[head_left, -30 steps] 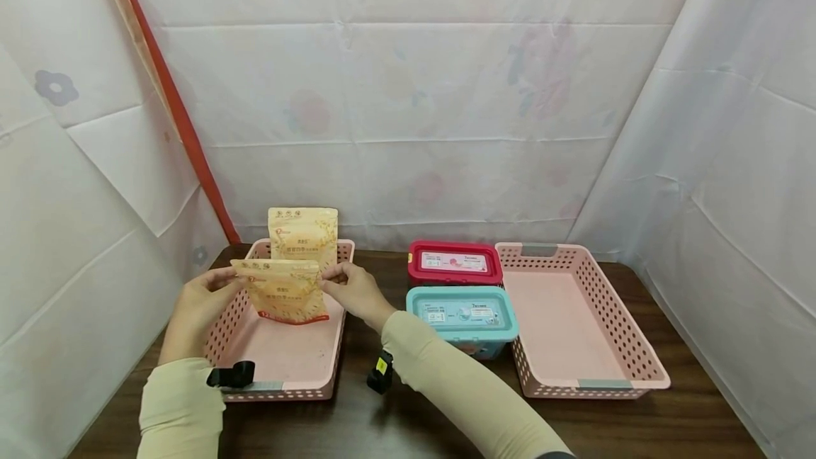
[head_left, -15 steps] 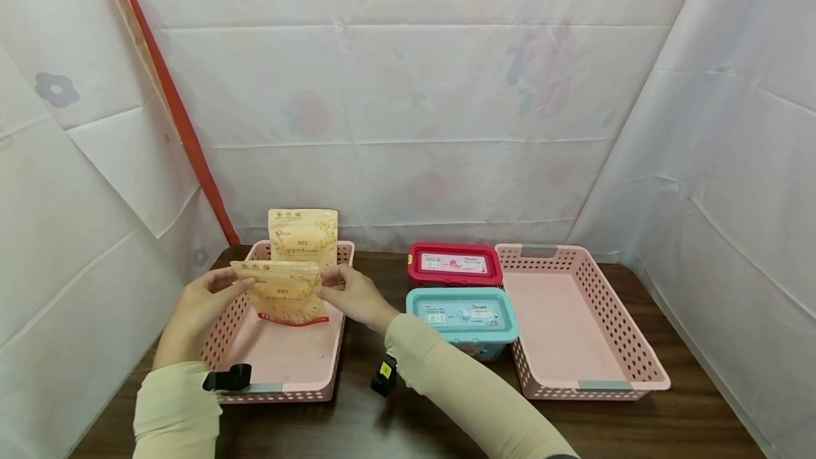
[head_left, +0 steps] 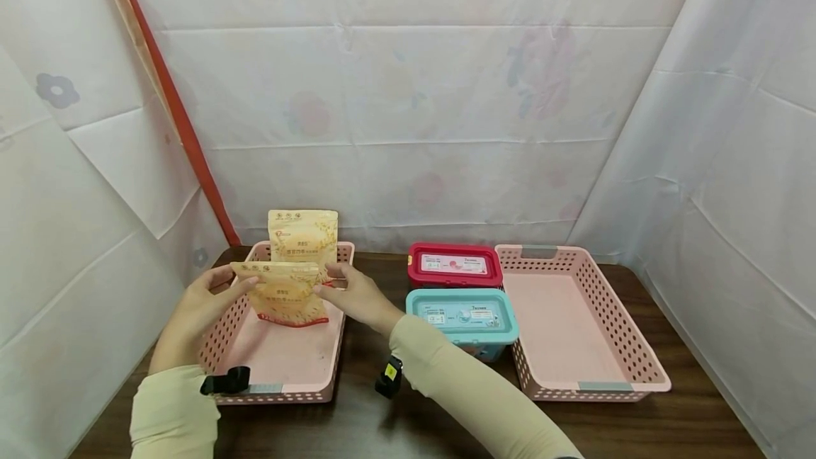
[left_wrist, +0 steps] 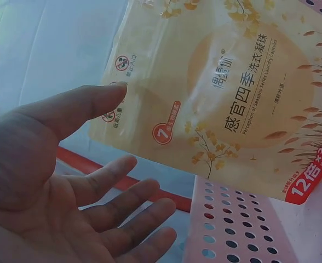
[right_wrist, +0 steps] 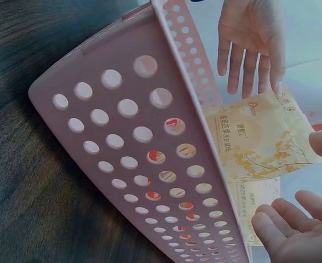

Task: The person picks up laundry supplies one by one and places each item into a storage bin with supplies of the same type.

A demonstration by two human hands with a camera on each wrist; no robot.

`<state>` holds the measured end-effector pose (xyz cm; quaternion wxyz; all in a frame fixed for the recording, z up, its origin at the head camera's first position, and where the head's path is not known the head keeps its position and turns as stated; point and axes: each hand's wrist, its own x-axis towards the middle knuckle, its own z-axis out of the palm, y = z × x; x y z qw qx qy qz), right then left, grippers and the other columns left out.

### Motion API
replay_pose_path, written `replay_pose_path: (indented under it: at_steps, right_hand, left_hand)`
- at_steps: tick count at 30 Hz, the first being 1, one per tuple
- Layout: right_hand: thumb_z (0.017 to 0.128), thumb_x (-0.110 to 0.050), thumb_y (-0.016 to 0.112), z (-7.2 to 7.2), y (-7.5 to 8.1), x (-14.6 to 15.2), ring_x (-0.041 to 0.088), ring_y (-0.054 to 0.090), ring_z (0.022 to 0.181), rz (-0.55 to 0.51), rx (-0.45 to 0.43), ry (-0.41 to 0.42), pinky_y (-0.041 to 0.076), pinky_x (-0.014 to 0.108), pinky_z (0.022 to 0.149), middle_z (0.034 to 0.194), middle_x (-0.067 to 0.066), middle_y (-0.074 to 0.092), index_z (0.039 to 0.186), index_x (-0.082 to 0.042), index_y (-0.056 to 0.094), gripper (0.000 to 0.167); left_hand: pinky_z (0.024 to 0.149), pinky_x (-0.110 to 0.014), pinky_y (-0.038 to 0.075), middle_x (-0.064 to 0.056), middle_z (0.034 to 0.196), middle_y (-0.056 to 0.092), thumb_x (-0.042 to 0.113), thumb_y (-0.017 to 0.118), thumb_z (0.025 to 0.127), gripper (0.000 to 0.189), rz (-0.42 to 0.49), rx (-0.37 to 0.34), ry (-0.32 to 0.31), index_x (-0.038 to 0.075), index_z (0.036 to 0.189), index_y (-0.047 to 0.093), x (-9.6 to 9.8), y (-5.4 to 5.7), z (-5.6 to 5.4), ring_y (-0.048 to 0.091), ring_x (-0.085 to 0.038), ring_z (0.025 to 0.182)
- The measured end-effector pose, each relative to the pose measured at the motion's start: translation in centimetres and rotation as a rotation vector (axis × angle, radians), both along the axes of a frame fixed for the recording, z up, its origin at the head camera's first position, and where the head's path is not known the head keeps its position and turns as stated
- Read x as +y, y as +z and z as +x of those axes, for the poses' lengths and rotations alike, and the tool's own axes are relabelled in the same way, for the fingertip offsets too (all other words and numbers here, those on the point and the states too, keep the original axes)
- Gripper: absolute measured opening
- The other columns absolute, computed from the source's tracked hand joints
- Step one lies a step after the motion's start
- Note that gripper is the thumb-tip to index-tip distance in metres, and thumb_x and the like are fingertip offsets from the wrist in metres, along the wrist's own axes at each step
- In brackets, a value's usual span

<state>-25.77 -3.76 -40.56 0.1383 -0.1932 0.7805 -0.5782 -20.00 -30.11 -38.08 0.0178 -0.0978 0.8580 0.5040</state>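
Note:
A yellow laundry-capsule pouch (head_left: pixel 283 297) stands tilted in the left pink basket (head_left: pixel 287 356), in front of a second, similar pouch (head_left: pixel 302 232). At its upper left corner is my left hand (head_left: pixel 196 307). The left wrist view shows that thumb over the pouch's front (left_wrist: pixel 232 98), while the fingers of the left hand (left_wrist: pixel 90 192) spread loosely below the edge. My right hand (head_left: pixel 360 296) is at the pouch's right edge. In the right wrist view, its thumb is close to the pouch (right_wrist: pixel 265 137) and the right hand's fingers (right_wrist: pixel 292 219) stand apart; contact is unclear.
Right of the left basket, a red-lidded tub (head_left: pixel 455 265) and a teal-lidded tub (head_left: pixel 462 316) stand one behind the other on the dark wooden table (head_left: pixel 319 431). A second pink basket (head_left: pixel 567 324) is beside them. White patterned cloth (head_left: pixel 408 105) hangs behind.
The front pouch stays in place. My right thumb and fingers have spread apart at its edge, and the right wrist has shifted slightly right. The left forearm has moved slightly left.

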Motion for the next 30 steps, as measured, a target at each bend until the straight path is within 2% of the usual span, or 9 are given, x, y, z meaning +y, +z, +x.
replay_pose_path:
  at_steps: [6, 14, 21, 26, 30]
  right_hand:
    - [0.094, -0.041, 0.07, 0.2, 0.2, 0.6, 0.02, 0.053, 0.129, 0.003, 0.01, 0.009, 0.05, 0.036, 0.098, 0.146, 0.0, 0.052, 0.149, -0.017, 0.048, 0.064]
    - [0.095, -0.043, 0.069, 0.8, 1.2, 1.6, 0.024, 0.051, 0.131, 0.009, 0.02, 0.032, 0.049, 0.037, 0.099, 0.145, -0.003, 0.052, 0.149, -0.02, 0.047, 0.063]
    - [0.094, -0.045, 0.069, 1.2, 1.8, 2.5, 0.02, 0.052, 0.13, -0.004, 0.035, 0.046, 0.048, 0.037, 0.1, 0.141, -0.01, 0.054, 0.147, -0.025, 0.048, 0.061]
    - [0.094, -0.046, 0.068, 1.5, 2.1, 3.2, 0.02, 0.052, 0.131, 0.002, 0.044, 0.05, 0.048, 0.039, 0.101, 0.141, -0.007, 0.055, 0.147, -0.024, 0.049, 0.06]
    - [0.095, -0.045, 0.067, 1.5, 2.4, 3.8, 0.019, 0.052, 0.13, 0.011, 0.054, 0.044, 0.049, 0.041, 0.1, 0.14, -0.004, 0.056, 0.146, -0.022, 0.05, 0.058]
  left_hand:
    - [0.108, -0.068, 0.027, -0.031, 0.161, 0.012, 0.057, 0.063, 0.094, 0.103, 0.004, 0.029, -0.004, -0.003, 0.158, 0.009, 0.3, 0.0, 0.3, 0.019, -0.052, 0.143]
    - [0.106, -0.07, 0.029, -0.033, 0.16, 0.012, 0.053, 0.065, 0.094, 0.101, -0.006, 0.082, 0.018, -0.002, 0.158, 0.011, 0.5, 0.2, 1.0, 0.02, -0.054, 0.142]
    - [0.103, -0.07, 0.033, -0.034, 0.157, 0.018, 0.051, 0.065, 0.095, 0.099, -0.03, 0.152, 0.037, -0.002, 0.158, 0.011, 1.1, 1.2, 1.9, 0.023, -0.055, 0.14]
    - [0.103, -0.069, 0.034, -0.033, 0.157, 0.021, 0.05, 0.065, 0.095, 0.096, -0.035, 0.166, 0.054, 0.002, 0.159, 0.014, 1.5, 1.7, 2.4, 0.026, -0.054, 0.14]
    - [0.101, -0.062, 0.04, -0.032, 0.154, 0.028, 0.049, 0.066, 0.095, 0.091, -0.039, 0.184, 0.045, 0.004, 0.159, 0.018, 1.9, 2.0, 2.6, 0.032, -0.048, 0.137]
